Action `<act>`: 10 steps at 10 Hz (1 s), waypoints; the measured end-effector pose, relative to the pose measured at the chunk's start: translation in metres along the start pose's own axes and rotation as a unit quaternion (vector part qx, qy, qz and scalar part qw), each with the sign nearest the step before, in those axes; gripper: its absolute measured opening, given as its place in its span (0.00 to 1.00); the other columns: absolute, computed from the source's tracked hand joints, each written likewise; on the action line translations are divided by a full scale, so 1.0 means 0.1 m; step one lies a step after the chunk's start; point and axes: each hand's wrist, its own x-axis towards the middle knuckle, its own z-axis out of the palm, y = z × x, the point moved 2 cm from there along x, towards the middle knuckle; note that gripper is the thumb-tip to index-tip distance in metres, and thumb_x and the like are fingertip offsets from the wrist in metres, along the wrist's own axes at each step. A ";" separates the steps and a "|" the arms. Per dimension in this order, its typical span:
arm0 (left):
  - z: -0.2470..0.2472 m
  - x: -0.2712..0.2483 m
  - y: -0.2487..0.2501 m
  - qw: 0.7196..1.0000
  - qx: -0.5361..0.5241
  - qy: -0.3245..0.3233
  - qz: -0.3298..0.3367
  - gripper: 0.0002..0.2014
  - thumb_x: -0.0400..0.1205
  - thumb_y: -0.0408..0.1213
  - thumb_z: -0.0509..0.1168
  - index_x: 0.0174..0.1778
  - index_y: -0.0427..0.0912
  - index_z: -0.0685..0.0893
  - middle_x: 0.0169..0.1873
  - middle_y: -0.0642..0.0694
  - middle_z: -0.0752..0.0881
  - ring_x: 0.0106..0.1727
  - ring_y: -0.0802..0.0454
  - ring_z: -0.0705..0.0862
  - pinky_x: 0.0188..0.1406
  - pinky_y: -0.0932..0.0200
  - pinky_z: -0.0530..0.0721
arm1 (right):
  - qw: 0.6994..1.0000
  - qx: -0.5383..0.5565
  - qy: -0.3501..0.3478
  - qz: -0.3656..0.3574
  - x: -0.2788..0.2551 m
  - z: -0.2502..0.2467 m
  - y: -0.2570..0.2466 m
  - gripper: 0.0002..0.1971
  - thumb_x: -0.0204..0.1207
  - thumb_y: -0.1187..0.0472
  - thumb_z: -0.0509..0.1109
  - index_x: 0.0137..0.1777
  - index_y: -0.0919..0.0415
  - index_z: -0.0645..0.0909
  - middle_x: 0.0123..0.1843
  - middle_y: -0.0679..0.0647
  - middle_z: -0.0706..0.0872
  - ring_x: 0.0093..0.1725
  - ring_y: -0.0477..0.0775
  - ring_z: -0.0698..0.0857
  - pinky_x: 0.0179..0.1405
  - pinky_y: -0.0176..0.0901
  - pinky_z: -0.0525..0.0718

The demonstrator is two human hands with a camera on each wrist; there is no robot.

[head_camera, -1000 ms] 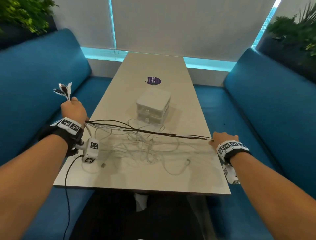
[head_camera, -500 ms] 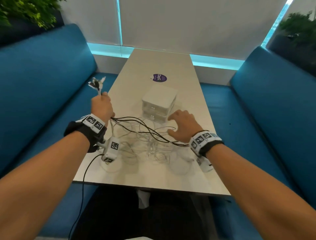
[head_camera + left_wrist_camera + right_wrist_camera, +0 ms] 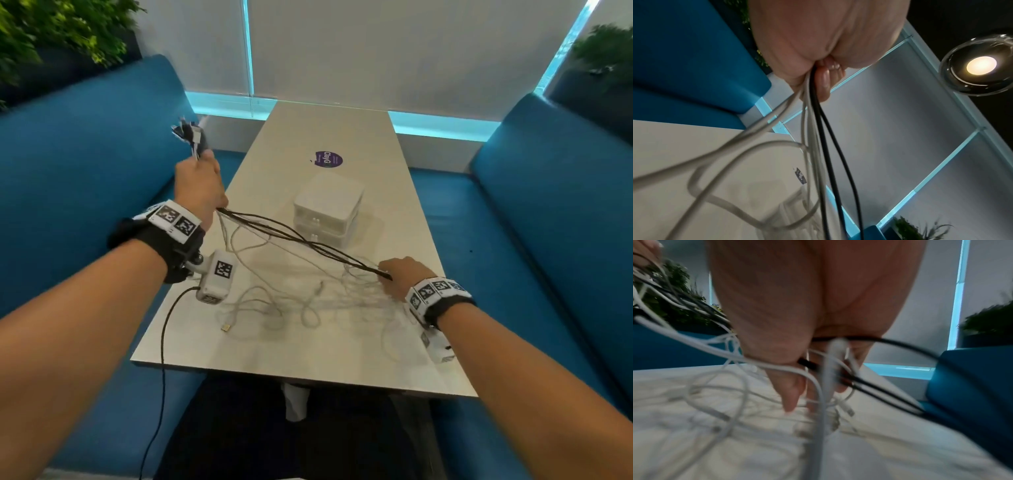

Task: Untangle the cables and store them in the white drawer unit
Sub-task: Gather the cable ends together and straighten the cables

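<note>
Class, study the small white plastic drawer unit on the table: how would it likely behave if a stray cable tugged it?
The small white plastic drawer unit looks light, so it would probably slide on the smooth pale table. Being squat, it seems unlikely to tip. Its drawers may slip open; they appear shut now.

Blurred right hand [image 3: 797, 321] apparently amid cables [image 3: 756, 363]

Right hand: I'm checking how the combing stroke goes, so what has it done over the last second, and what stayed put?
The right hand came in toward the tangle with spread fingers, then drew back out to the right, fingers now curled among the black cables and white cables, pulling them taut. The left hand kept gripping the bundled cable ends, raised. The white drawer unit is unmoved and closed.
</note>
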 end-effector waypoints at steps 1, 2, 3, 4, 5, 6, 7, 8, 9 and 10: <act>0.01 0.03 -0.18 0.997 0.073 0.022 -0.020 0.25 0.87 0.46 0.54 0.60 0.22 0.75 0.62 0.16 0.74 0.22 0.56 0.71 0.21 0.66 0.70 | 0.997 -0.033 -0.038 0.055 -0.10 0.00 0.39 0.22 0.72 0.51 0.75 0.64 0.53 0.76 0.60 0.57 0.85 0.57 0.64 0.86 0.51 0.52 0.84; -0.03 0.08 -0.33 0.961 0.268 0.002 -0.062 0.21 0.82 0.42 0.67 0.61 0.27 0.74 0.57 0.28 0.85 0.42 0.48 0.86 0.42 0.56 0.85 | 0.990 -0.055 -0.048 0.121 -0.26 0.05 0.71 0.46 0.52 0.35 0.83 0.68 0.50 0.70 0.66 0.50 0.81 0.64 0.64 0.82 0.61 0.57 0.77; -0.03 -0.01 -0.34 0.969 0.240 0.034 -0.040 0.19 0.78 0.40 0.73 0.58 0.35 0.75 0.55 0.33 0.87 0.53 0.40 0.85 0.53 0.51 0.81 | 0.988 -0.024 -0.069 0.133 -0.31 0.10 0.84 0.54 0.50 0.26 0.77 0.76 0.49 0.66 0.72 0.49 0.79 0.69 0.63 0.80 0.67 0.60 0.72; 0.13 -0.12 -0.40 0.972 0.231 0.008 -0.043 0.18 0.79 0.38 0.73 0.58 0.32 0.77 0.50 0.33 0.86 0.49 0.41 0.86 0.47 0.51 0.82 | 0.995 -0.015 -0.036 0.087 -0.25 -0.01 0.70 0.37 0.64 0.32 0.66 0.75 0.42 0.69 0.71 0.48 0.80 0.68 0.62 0.78 0.68 0.57 0.72; 0.22 -0.13 -0.42 0.990 0.138 0.009 0.003 0.16 0.86 0.42 0.59 0.47 0.28 0.79 0.33 0.34 0.76 0.29 0.49 0.75 0.31 0.56 0.74 | 0.998 -0.018 0.065 0.003 -0.25 -0.24 0.39 0.21 0.71 0.44 0.67 0.65 0.42 0.79 0.68 0.49 0.77 0.67 0.57 0.75 0.70 0.56 0.68; 0.26 -0.19 -0.36 0.993 0.120 0.003 0.001 0.17 0.87 0.42 0.55 0.32 0.44 0.72 0.27 0.46 0.73 0.25 0.50 0.70 0.28 0.58 0.71 | 0.993 0.004 0.099 -0.070 -0.24 -0.36 0.04 0.19 0.71 0.46 0.67 0.63 0.44 0.80 0.65 0.50 0.77 0.65 0.55 0.74 0.69 0.55 0.68; 0.32 -0.25 -0.33 0.995 0.089 -0.041 -0.004 0.14 0.83 0.45 0.55 0.30 0.48 0.71 0.26 0.48 0.72 0.25 0.49 0.70 0.28 0.58 0.70 | 0.974 0.129 0.098 -0.157 -0.19 -0.35 -0.36 0.21 0.73 0.53 0.71 0.67 0.52 0.79 0.63 0.51 0.81 0.62 0.53 0.80 0.66 0.48 0.76; 0.38 -0.36 -0.28 0.996 0.049 -0.075 -0.027 0.16 0.85 0.44 0.55 0.31 0.46 0.69 0.22 0.49 0.69 0.19 0.53 0.67 0.23 0.64 0.66 | 0.964 0.200 0.033 -0.174 -0.13 -0.24 -0.70 0.26 0.72 0.52 0.75 0.70 0.54 0.77 0.66 0.52 0.83 0.63 0.53 0.82 0.63 0.45 0.80; 0.44 -0.40 -0.14 0.993 -0.028 -0.087 -0.071 0.15 0.88 0.34 0.50 0.33 0.45 0.66 0.16 0.54 0.63 0.14 0.56 0.60 0.18 0.72 0.60 | 0.979 0.120 -0.020 -0.164 -0.06 -0.07 -0.84 0.26 0.72 0.47 0.75 0.69 0.51 0.77 0.63 0.54 0.85 0.61 0.59 0.84 0.57 0.46 0.81; 0.40 -0.35 0.02 0.993 -0.071 -0.072 -0.059 0.15 0.88 0.37 0.53 0.33 0.46 0.67 0.17 0.54 0.61 0.17 0.57 0.57 0.19 0.69 0.57 | 0.989 -0.013 -0.023 -0.146 -0.03 -0.03 -0.79 0.22 0.76 0.41 0.69 0.67 0.49 0.77 0.60 0.54 0.85 0.60 0.61 0.84 0.60 0.51 0.78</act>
